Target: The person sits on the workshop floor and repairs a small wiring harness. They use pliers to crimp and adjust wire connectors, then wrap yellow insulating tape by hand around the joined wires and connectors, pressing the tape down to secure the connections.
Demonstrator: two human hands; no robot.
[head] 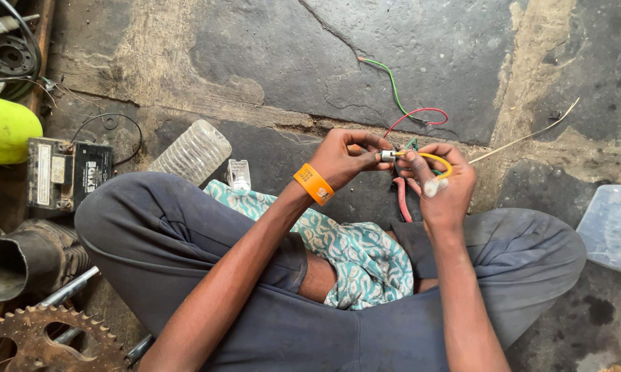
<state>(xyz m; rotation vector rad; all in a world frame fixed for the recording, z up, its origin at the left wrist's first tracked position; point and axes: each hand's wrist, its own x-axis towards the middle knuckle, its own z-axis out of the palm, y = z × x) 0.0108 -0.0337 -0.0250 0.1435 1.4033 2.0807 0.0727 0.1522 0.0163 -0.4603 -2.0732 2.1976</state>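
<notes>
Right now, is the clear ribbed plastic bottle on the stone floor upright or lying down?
Lying down. The clear ribbed plastic bottle rests on its side on the stone floor, beside the person's knee.

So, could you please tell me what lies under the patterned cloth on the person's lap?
The patterned cloth drapes over dark trousers and a bare knee; anything beneath its folds is covered.

Seated cross-legged on the floor (269,41), cloth (365,255) across the lap, both hands meeting ahead of the knees. Bottle (192,151) and battery (66,172) lying left, sprocket (42,341) nearer left. Tub (610,227) far right, loose wires (400,103) ahead.
</notes>
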